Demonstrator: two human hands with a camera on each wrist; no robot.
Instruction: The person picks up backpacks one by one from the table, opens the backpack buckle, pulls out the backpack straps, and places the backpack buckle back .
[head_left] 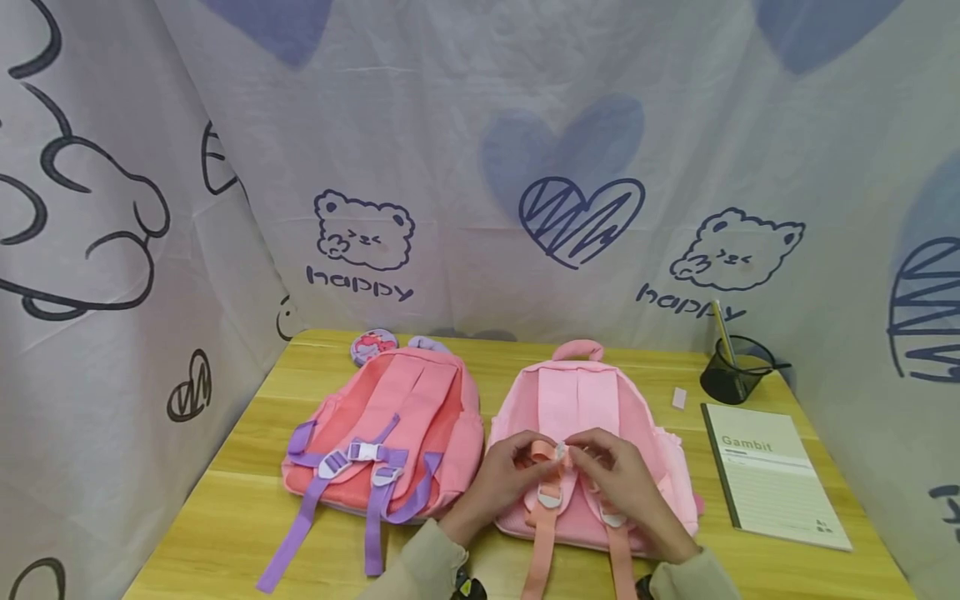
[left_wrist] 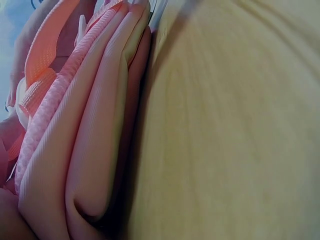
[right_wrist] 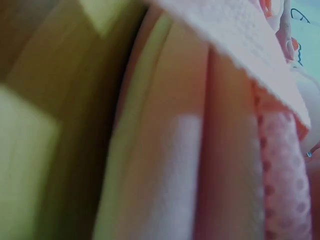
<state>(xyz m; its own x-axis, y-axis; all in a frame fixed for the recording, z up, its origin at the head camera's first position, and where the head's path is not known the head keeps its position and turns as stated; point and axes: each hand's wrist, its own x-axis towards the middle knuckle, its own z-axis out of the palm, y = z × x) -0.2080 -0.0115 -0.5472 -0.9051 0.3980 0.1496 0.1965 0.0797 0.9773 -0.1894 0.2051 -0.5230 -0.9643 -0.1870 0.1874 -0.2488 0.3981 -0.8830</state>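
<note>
A light pink backpack (head_left: 579, 392) lies with its strap side up at the middle of the table. Over its lower half, both hands meet at a small whitish buckle (head_left: 559, 451) on an orange chest strap (head_left: 541, 451). My left hand (head_left: 510, 473) pinches the buckle's left side between thumb and fingers. From the right, my right hand (head_left: 624, 477) pinches its other side. Fingers partly hide the buckle, and I cannot tell whether its halves are joined. Two orange shoulder-strap ends (head_left: 540, 554) hang toward the front edge. The wrist views mostly show the backpack's side (left_wrist: 95, 130).
To the left lies a coral-pink backpack (head_left: 416, 375) with purple straps (head_left: 300, 529) and a joined white buckle (head_left: 366, 452). Right of the hands are a Gambit notebook (head_left: 780, 475), a pink eraser-like block (head_left: 678, 398) and a black mesh pen cup (head_left: 727, 379). Printed curtains enclose the wooden table (head_left: 217, 500).
</note>
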